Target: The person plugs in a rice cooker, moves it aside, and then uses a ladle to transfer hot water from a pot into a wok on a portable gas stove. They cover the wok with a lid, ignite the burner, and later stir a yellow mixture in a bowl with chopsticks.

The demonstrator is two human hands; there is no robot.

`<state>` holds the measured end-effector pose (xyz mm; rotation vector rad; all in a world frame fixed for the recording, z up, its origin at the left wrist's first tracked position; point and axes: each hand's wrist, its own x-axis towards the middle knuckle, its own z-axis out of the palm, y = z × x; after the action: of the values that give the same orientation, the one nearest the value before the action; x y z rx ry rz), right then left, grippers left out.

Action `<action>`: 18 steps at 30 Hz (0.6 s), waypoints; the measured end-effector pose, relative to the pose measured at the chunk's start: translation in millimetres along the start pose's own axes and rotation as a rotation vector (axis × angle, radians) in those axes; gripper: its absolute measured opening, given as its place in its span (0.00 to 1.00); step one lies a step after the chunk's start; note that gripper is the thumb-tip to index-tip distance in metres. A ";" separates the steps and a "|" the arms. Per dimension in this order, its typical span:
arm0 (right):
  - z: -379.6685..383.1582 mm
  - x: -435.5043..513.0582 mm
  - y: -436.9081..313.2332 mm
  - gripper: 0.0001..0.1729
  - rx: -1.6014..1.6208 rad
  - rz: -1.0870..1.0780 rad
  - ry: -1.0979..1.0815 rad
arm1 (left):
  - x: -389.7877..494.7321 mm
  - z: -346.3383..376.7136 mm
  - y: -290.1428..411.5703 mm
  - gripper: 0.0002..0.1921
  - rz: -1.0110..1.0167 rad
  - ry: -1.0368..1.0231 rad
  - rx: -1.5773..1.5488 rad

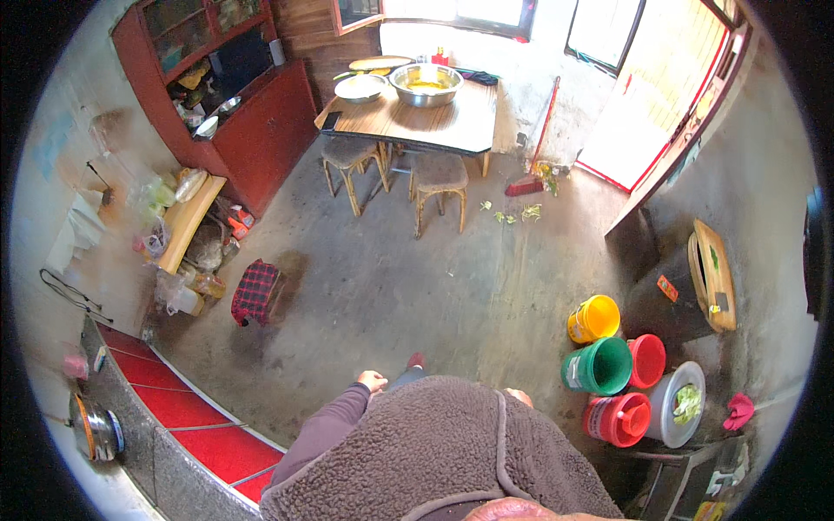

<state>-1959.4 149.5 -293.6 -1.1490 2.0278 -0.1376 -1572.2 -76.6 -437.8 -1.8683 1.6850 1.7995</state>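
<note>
My left hand (373, 381) hangs by my side at the end of a purple sleeve, its fingers curled and nothing visible in them. Only a small part of my right hand (520, 396) shows past the edge of my brown fleece vest (430, 443); its fingers are hidden. Both hands are apart from the furniture, with the concrete floor (391, 299) below. Ahead stands a wooden table (472, 120) bearing a large steel basin (427, 99) with yellow contents. A smaller basin (359, 90) and a dark phone (331, 121) are also on it.
Two stools (440, 172) stand at the table; a low stool with a checked cover (255, 292) is on the left. A red broom (524, 185) leans near leafy scraps (531, 211). Several buckets (596, 366) and a grey basin (663, 417) with greens stand right. A red cabinet (260, 140) stands back left.
</note>
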 end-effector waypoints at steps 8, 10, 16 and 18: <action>-61.4 104.4 -117.6 0.23 -0.169 -0.189 -0.105 | 25.4 -80.1 27.3 0.13 0.020 0.091 -0.308; -66.7 132.5 -150.8 0.21 -0.236 -0.281 -0.114 | 25.6 -102.7 22.4 0.10 0.000 0.162 -0.424; -80.9 178.6 -199.5 0.15 -0.148 -0.308 -0.230 | -12.1 -126.6 -11.6 0.06 0.059 0.317 -0.556; -86.8 199.5 -211.0 0.19 -0.249 -0.324 -0.297 | -11.4 -118.3 -4.6 0.07 -0.483 0.472 -0.535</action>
<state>-1930.7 -149.9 -256.1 -1.5512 1.6190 0.1233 -1486.1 -146.0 -394.1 -2.7838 0.7105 1.7956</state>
